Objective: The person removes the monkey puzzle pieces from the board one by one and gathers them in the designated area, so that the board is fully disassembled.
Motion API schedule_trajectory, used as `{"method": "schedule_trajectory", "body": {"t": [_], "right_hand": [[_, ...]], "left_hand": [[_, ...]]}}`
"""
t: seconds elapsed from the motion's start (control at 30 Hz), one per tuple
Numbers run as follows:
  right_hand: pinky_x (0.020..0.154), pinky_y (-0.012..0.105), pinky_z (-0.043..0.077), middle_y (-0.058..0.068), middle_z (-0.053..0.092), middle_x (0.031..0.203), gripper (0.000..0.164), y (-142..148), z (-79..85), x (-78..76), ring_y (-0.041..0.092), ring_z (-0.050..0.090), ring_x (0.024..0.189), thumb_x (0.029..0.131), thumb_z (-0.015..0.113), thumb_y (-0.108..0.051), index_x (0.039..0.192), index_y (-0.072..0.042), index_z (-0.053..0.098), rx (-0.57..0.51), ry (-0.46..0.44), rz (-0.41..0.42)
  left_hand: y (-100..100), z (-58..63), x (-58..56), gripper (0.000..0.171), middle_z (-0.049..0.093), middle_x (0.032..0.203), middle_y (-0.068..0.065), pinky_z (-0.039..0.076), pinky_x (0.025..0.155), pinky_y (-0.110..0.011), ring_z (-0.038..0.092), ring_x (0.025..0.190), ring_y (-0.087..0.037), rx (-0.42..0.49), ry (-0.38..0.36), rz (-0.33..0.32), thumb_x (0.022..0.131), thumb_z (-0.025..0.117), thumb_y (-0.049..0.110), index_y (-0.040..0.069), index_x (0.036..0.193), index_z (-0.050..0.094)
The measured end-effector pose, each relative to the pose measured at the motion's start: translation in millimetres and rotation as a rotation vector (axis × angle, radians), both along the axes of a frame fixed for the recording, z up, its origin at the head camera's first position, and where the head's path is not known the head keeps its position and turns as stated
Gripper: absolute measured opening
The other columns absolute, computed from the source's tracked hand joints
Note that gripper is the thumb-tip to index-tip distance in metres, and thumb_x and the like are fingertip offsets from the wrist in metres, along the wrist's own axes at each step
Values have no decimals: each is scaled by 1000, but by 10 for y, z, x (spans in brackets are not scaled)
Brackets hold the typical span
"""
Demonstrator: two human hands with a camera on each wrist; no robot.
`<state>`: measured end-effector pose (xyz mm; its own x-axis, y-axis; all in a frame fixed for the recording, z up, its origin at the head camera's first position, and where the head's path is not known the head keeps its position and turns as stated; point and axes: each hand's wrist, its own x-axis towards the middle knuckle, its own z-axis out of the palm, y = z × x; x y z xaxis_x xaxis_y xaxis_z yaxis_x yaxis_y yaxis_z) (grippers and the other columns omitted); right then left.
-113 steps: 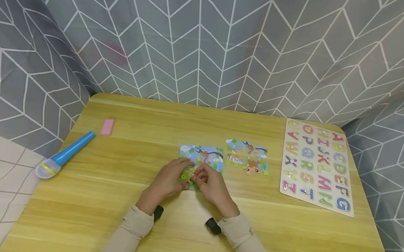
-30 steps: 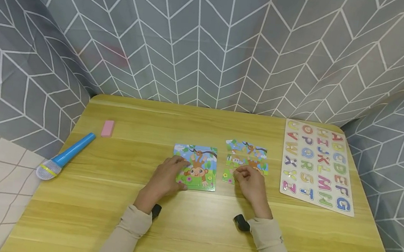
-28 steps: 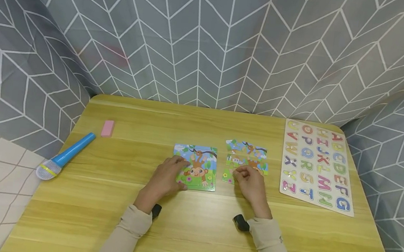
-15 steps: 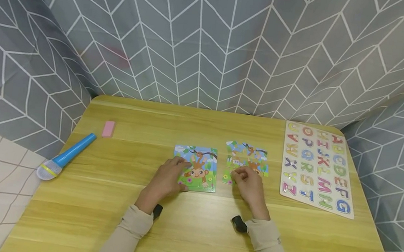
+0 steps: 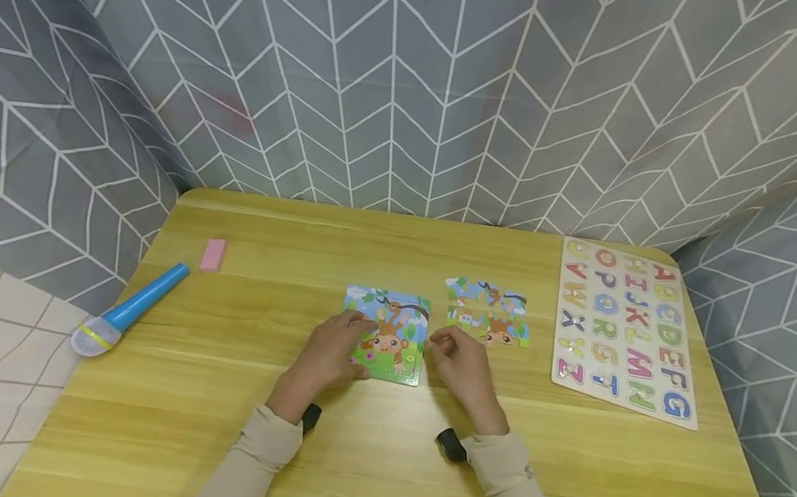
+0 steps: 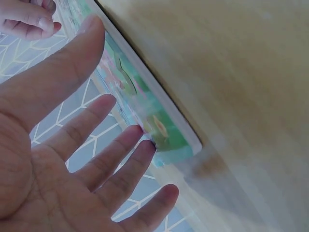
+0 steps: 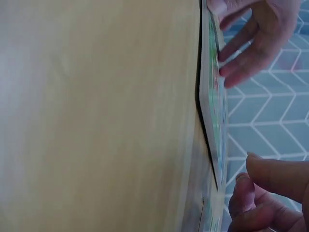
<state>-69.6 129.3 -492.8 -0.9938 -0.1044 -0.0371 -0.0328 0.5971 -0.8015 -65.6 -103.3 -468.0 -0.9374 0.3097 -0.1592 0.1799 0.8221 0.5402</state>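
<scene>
A square monkey jigsaw board lies at mid-table. My left hand rests at its left side; the left wrist view shows spread fingers along the board's edge. My right hand is close by its right edge, fingers curled and thumb near the index finger. In the right wrist view the thumb stands over bent fingers; I cannot tell whether a piece is between them. Loose jigsaw pieces lie in two rows right of the board.
An alphabet puzzle board lies at the table's right side. A blue toy microphone is at the left edge, near a pink block. A grey patterned curtain stands behind the table.
My right hand has moved left from the loose pieces to the board's right edge. The flowered green piece below the rows no longer shows there. The board has turned slightly; my left hand stayed.
</scene>
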Motion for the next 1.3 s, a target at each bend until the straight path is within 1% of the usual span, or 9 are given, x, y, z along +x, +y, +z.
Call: {"method": "schedule_trajectory", "body": {"t": [0.13, 0.3, 0.43, 0.57, 0.83, 0.97, 1.13, 1.2, 1.3], "right_hand": [[51, 18, 41, 4, 64, 75, 21, -67, 28, 19, 10, 50, 58, 89, 75, -13, 106, -2, 70, -11, -27, 38], [53, 19, 42, 2, 63, 77, 34, -111, 68, 15, 10, 52, 61, 83, 82, -14, 112, -3, 68, 0, -79, 90], [61, 22, 45, 0, 62, 77, 40, -135, 85, 10, 10, 52, 63, 79, 85, -17, 114, -4, 68, 38, -108, 129], [71, 26, 45, -2, 60, 77, 44, -164, 78, 11, 11, 50, 65, 76, 88, -21, 114, -7, 70, 73, -139, 131], [62, 24, 39, 0, 57, 77, 44, -228, 74, 16, 12, 46, 64, 76, 88, -18, 114, -6, 70, 137, -141, 129], [62, 24, 40, 1, 58, 78, 44, -248, 85, 18, 13, 46, 66, 76, 88, -18, 114, -6, 70, 152, -146, 128], [65, 26, 43, 3, 60, 84, 42, -261, 103, 23, 14, 51, 71, 75, 88, -20, 111, -6, 71, 180, -141, 122], [66, 26, 44, 4, 61, 88, 41, -267, 102, 28, 15, 53, 75, 74, 89, -20, 108, -5, 71, 191, -131, 115], [66, 27, 45, 6, 61, 93, 40, -279, 98, 33, 17, 54, 79, 74, 89, -20, 106, -4, 72, 202, -115, 113]], "left_hand": [[8, 17, 1, 74, 50, 150, -19, 38, 114, -61, 47, 138, -42, -3, 0, -4, 72, 91, 16, 9, 138, 58], [16, 23, 0, 73, 49, 150, -21, 37, 114, -62, 46, 139, -44, 1, -5, -6, 72, 91, 15, 8, 137, 59], [32, 17, 4, 73, 48, 150, -23, 38, 114, -62, 46, 138, -46, -14, -2, -11, 71, 91, 14, 9, 137, 60], [53, 14, 24, 71, 48, 149, -24, 39, 113, -63, 46, 138, -47, -31, 15, -17, 72, 91, 16, 10, 135, 61], [69, 7, 50, 68, 49, 147, -23, 40, 111, -65, 48, 136, -46, -36, 48, -4, 72, 91, 17, 11, 133, 63], [72, -11, 63, 66, 54, 140, -19, 44, 106, -62, 52, 129, -41, -21, 58, 6, 71, 91, 16, 9, 131, 64], [86, -45, 74, 59, 59, 118, -10, 49, 94, -51, 57, 107, -30, 5, 82, 6, 72, 90, 13, 7, 126, 67], [91, -58, 72, 58, 60, 111, -8, 49, 88, -48, 56, 100, -27, 1, 95, -3, 72, 90, 14, 8, 125, 68], [96, -74, 68, 57, 60, 104, -5, 49, 83, -45, 57, 96, -25, -20, 103, -13, 72, 91, 15, 9, 124, 68]]}}
